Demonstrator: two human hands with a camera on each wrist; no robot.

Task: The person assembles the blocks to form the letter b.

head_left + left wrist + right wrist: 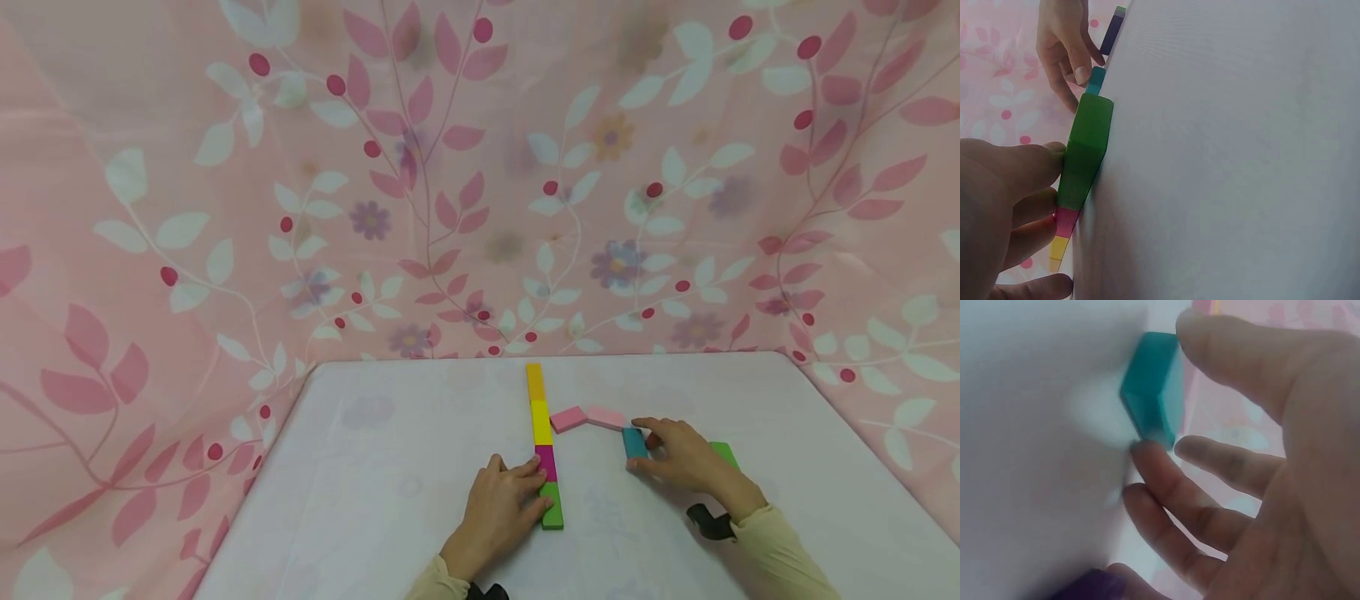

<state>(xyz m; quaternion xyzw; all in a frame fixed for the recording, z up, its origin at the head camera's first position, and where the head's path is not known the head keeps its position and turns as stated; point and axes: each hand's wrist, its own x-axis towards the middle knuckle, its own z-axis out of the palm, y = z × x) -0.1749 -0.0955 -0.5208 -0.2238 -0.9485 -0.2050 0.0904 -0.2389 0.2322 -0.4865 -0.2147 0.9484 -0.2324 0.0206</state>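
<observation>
A straight row of blocks runs away from the person: a green block (552, 508) nearest, then magenta (550, 467), yellow (540, 423) and orange (535, 382). My left hand (498, 507) lies along the row's left side, thumb on the green block and fingertips on the magenta one. To the right, my right hand (686, 457) pinches a teal block (1152, 378) by its ends, thumb at the near end and fingers at the far end. A dark pink block (567, 419) and a light pink block (606, 417) form a bent line from the row to the teal block.
Beyond the right hand lies another green block (723, 452), partly covered by it. A dark purple block (1094, 586) shows at the bottom of the right wrist view. The white-covered table (337, 500) meets a pink floral cloth (450, 167) at the back.
</observation>
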